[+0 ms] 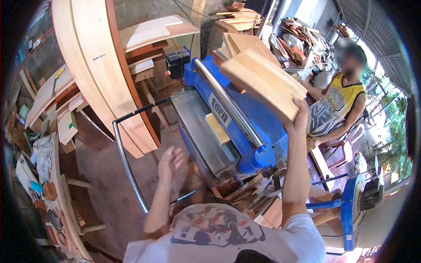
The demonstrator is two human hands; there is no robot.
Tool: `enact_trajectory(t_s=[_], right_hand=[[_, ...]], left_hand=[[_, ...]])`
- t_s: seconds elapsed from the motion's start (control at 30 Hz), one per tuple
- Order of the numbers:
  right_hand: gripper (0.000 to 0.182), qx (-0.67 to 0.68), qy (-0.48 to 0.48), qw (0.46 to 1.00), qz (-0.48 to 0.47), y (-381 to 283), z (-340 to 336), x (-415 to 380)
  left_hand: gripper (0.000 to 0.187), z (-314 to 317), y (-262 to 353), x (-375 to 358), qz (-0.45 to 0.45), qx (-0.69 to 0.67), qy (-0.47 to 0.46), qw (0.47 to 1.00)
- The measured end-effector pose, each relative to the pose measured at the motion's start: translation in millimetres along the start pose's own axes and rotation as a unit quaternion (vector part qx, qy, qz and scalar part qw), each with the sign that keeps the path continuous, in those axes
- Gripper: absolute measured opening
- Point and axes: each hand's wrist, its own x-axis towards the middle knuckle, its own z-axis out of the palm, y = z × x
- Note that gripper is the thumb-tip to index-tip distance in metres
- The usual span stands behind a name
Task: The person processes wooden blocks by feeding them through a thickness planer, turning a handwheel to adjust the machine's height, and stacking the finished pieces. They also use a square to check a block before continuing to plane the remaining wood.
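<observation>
My right hand [297,117] is closed around the near end of a thick pale wooden board [263,81], raised above the blue top of a thickness planer [267,118]. More wooden boards [252,43] lie behind it, on the machine's top. Away from the machine's bed, my left hand [171,163] hangs in the air, slightly blurred, with loosely bent fingers and nothing seen in them. On the metal bed [193,114] a short block of wood [217,128] sticks out from under the planer's blue housing. A shiny roller [228,103] runs along the top.
A co-worker in a yellow and grey jersey [337,103] stands on the planer's far right side. Tall planks [98,65] lean at the left, beside a bent metal bar [127,166]. A blue motorised machine [351,210] stands at the lower right. Scrap wood [298,46] is piled behind.
</observation>
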Motion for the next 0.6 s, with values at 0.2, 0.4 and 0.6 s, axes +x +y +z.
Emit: enact_trajectory(t_s=[0.2,0.4,0.6], right_hand=[[0.062,-0.214,-0.067,0.974,0.012,3.5,-9.6,-88.9],[0.057,-0.36,-0.317,0.878,0.0,25.3,35.2,-128.7],[0.046,-0.387,-0.392,0.81,-0.202,62.0,43.3,-116.6]], left_hand=[[0.07,63.3,77.8,8.0,-0.012,-0.057,-0.293,0.954],[0.056,21.0,63.3,-29.3,0.279,0.259,-0.136,0.914],[0.019,-19.7,95.1,-31.5,0.627,0.383,-0.086,0.672]])
